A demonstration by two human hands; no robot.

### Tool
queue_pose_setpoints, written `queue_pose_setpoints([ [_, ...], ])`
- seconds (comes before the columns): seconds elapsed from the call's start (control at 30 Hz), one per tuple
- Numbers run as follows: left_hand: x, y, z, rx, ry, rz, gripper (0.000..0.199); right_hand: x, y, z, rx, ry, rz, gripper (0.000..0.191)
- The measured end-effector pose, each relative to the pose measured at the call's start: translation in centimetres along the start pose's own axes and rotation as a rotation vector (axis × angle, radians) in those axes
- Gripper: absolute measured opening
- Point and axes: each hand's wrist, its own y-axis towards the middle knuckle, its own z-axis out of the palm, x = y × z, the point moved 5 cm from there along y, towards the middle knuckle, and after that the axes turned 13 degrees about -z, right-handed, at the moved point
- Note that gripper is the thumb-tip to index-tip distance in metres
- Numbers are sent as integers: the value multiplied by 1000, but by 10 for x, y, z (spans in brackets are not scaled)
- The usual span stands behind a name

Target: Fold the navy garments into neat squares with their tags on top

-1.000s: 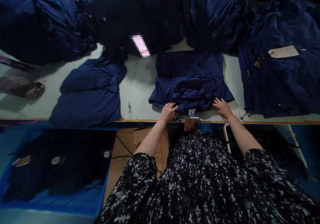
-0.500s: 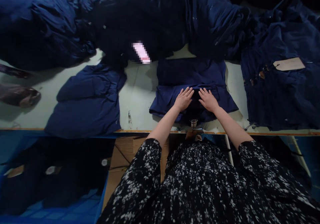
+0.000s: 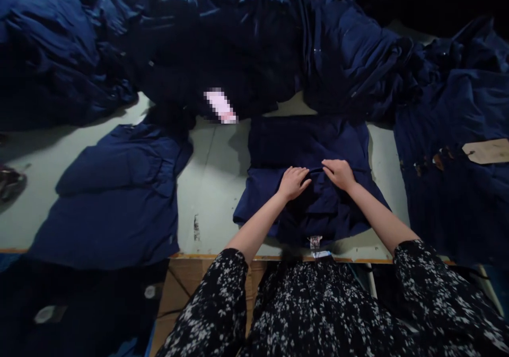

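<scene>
Two bare hands rest on one folded navy garment (image 3: 312,200), which lies on the pale table (image 3: 210,198) near the middle of the near edge. The left hand (image 3: 294,183) lies palm down, its four fingers loosely together and its thumb apart, touching the cloth. The right hand (image 3: 339,174) bends its fingers at the far fold, just beside the left; whether it pinches the cloth, I cannot tell. One white label (image 3: 315,241) shows at the garment's near edge, with one pale strip (image 3: 321,254) just beside it.

One other folded navy garment (image 3: 115,198) lies to the left, well apart. To the right, one navy garment (image 3: 449,214) bears one beige tag (image 3: 489,151). One long heap of navy cloth (image 3: 222,33) spans the far side; its pieces merge too much to count. Below the table at the near left, two round white labels (image 3: 150,292) sit on dark cloth (image 3: 95,293).
</scene>
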Motion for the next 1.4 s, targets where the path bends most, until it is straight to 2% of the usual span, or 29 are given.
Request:
queue_pose_setpoints([
  [0.1,26,53,-23,-95,-27,-93,45,-42,55,-12,-65,-33,65,49],
  [0.2,61,109,-37,-99,33,-156,54,-78,101,-6,-28,-75,89,53],
  [0.3,97,150,-44,-66,50,-158,55,-106,125,0,5,-105,90,54],
  [0.4,121,178,-53,-96,-5,-152,37,-129,139,-6,12,-148,169,47],
  [0.5,126,203,-67,-181,-17,-183,30,-140,159,-17,60,-211,207,46],
  [0.57,122,220,-72,-189,43,-204,31,-139,177,-21,103,-243,130,47],
  [0.63,117,234,-74,-125,144,-212,38,-137,191,-20,169,-270,50,52],
  [0.7,118,244,-75,-40,237,-227,42,-139,198,-19,232,-321,50,57],
  [0.83,126,246,-83,70,337,-194,42,-149,197,-30,281,-424,101,50],
  [0.97,129,231,-102,99,418,-99,50,-156,182,-50,355,-402,7,32],
  [1.03,128,222,-113,100,445,-108,49,-158,172,-63,372,-381,47,30],
  [1.1,124,213,-126,83,447,-146,46,-157,163,-80,333,-385,140,32],
  [1.17,116,204,-143,18,431,-173,42,-150,158,-100,232,-417,206,33],
  [1.27,98,185,-175,-150,412,-186,34,-129,151,-132,41,-497,218,30],
  [1.33,88,164,-194,-259,437,-189,29,-113,142,-150,-60,-550,187,27],
  [1.4,80,136,-205,-324,502,-168,26,-95,124,-163,-103,-586,130,27],
])
